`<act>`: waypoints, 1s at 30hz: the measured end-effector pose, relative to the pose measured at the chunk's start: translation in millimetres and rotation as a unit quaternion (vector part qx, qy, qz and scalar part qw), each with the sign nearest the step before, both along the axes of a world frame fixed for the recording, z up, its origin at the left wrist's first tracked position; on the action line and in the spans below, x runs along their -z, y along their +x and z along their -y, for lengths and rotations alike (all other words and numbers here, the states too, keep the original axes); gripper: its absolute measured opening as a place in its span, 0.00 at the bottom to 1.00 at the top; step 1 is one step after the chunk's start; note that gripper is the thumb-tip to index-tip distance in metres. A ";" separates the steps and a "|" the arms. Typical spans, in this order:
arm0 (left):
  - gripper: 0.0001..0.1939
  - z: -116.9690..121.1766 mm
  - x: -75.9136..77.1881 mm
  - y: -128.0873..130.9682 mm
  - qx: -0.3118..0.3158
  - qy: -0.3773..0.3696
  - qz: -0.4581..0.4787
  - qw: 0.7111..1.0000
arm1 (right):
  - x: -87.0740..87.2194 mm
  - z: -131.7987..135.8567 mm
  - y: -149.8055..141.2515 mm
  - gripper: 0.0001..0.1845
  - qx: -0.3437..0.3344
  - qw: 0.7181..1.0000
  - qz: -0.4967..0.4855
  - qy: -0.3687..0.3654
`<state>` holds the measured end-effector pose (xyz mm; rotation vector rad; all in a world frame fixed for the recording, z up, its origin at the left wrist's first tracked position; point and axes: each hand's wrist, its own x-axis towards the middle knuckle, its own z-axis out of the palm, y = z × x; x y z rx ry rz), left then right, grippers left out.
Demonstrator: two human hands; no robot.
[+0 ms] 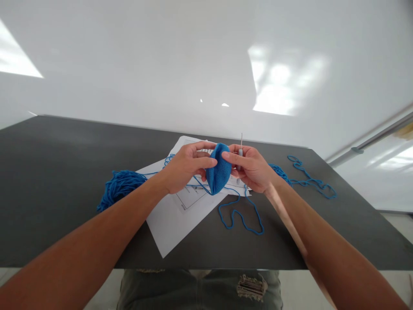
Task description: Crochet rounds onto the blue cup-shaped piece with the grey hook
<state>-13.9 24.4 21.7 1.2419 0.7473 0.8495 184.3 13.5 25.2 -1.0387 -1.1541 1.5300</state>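
Observation:
A blue crocheted piece (219, 174) hangs between both hands above the dark table (64, 172). My left hand (185, 168) pinches its left edge with thumb and fingers. My right hand (251, 168) grips the right edge and also holds a crochet hook (241, 148) whose thin metal tip points upward. Blue yarn (240, 215) trails from the piece in loops onto the table. A bundle of the same yarn (121, 187) lies to the left of my left forearm.
White paper sheets (174, 219) with a printed diagram lie under the hands. More loose blue yarn (311, 181) sprawls at the right. A white wall rises behind the table. My lap shows below the table's front edge.

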 end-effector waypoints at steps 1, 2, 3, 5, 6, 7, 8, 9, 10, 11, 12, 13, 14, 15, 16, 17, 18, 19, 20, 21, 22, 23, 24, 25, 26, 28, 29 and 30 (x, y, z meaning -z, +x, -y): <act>0.33 -0.5 -0.7 -0.7 -0.002 -0.005 0.004 1.000 | -0.7 0.1 1.4 0.30 -0.007 1.000 0.001 -0.003; 0.32 -0.9 -1.0 -1.1 -0.005 -0.006 0.006 1.000 | -1.0 0.1 2.7 0.30 -0.011 1.000 0.003 -0.004; 0.31 -1.2 -1.1 -1.1 -0.007 -0.006 0.007 1.000 | -1.0 -0.1 4.0 0.30 -0.010 1.000 0.003 -0.003; 0.30 -1.7 -0.4 -0.9 -0.012 -0.009 0.011 1.000 | -0.3 -0.6 6.6 0.30 -0.005 1.000 0.005 0.002; 0.29 -2.0 0.0 -1.0 -0.014 -0.012 0.016 1.000 | 0.1 -0.9 8.1 0.31 -0.003 1.000 0.005 0.003; 0.28 -2.4 0.5 -1.3 -0.015 -0.017 0.025 0.999 | 0.6 -1.1 9.6 0.31 -0.003 1.000 0.005 0.006; 0.28 -2.9 1.0 -1.9 -0.015 -0.024 0.035 0.999 | 0.8 -1.3 11.2 0.31 -0.005 1.000 0.006 0.009; 0.28 -3.5 1.5 -2.9 -0.012 -0.032 0.046 0.998 | 0.9 -1.4 12.9 0.31 -0.009 1.000 0.007 0.014; 0.28 -4.2 1.8 -4.0 -0.008 -0.039 0.057 0.998 | 0.9 -1.4 14.5 0.31 -0.015 1.000 0.009 0.020; 0.28 -4.8 2.1 -5.1 -0.001 -0.043 0.067 0.997 | 0.8 -1.5 16.1 0.31 -0.020 0.999 0.011 0.027; 0.29 -5.3 2.4 -6.1 0.007 -0.044 0.075 0.996 | 0.8 -1.7 17.5 0.30 -0.024 0.999 0.014 0.036; 0.29 -5.5 2.6 -6.8 0.014 -0.040 0.080 0.996 | 1.1 -2.0 18.6 0.30 -0.025 0.998 0.017 0.047; 0.29 -5.5 2.9 -7.0 0.020 -0.030 0.079 0.996 | 1.7 -2.4 19.4 0.30 -0.023 0.998 0.021 0.058; 0.29 -5.2 3.1 -6.6 0.025 -0.016 0.075 0.997 | 2.7 -2.8 19.9 0.30 -0.016 0.997 0.024 0.074; 0.29 -4.6 3.4 -5.6 0.021 0.002 0.066 0.998 | 4.2 -3.3 19.9 0.29 -0.004 0.995 0.027 0.095; 0.29 -3.8 3.6 -4.2 0.001 0.020 0.052 0.998 | 6.0 -3.5 19.6 0.28 0.016 0.992 0.035 0.123; 0.28 -2.9 3.9 -2.4 -0.039 0.037 0.032 0.998 | 8.1 -3.5 18.9 0.27 0.046 0.985 0.049 0.159; 0.27 -2.1 4.1 -0.6 -0.093 0.047 0.013 0.994 | 10.3 -3.0 17.9 0.25 0.087 0.973 0.073 0.202; 0.24 -1.3 4.3 1.1 -0.145 0.044 0.001 0.988 | 12.4 -2.1 16.7 0.23 0.133 0.952 0.109 0.252; 0.22 -0.5 4.4 2.7 -0.178 0.029 -0.003 0.984 | 14.2 -0.7 15.4 0.20 0.174 0.922 0.157 0.309; 0.21 0.2 4.4 3.8 -0.181 0.004 0.002 0.983 | 15.7 1.0 13.9 0.16 0.201 0.882 0.212 0.369; 0.22 1.0 4.2 4.7 -0.154 -0.025 0.018 0.988 | 16.7 3.0 12.5 0.12 0.208 0.835 0.270 0.432; 0.24 1.9 4.0 5.3 -0.109 -0.050 0.043 0.992 | 17.2 5.0 10.9 0.09 0.195 0.783 0.326 0.493; 0.25 2.8 3.6 5.7 -0.064 -0.066 0.070 0.993 | 17.3 7.0 9.2 0.07 0.170 0.727 0.377 0.548; 0.25 3.9 3.2 6.0 -0.035 -0.071 0.095 0.992 | 17.2 8.7 7.5 0.08 0.143 0.671 0.420 0.593; 0.22 5.9 2.4 6.7 -0.026 -0.063 0.135 0.988 | 16.7 11.1 4.1 0.13 0.107 0.576 0.478 0.654; 0.20 6.6 2.1 7.1 -0.034 -0.057 0.148 0.987 | 16.8 11.8 2.7 0.14 0.100 0.540 0.496 0.673; 0.19 7.1 1.9 7.5 -0.043 -0.052 0.155 0.986 | 17.1 12.3 1.7 0.15 0.097 0.515 0.507 0.684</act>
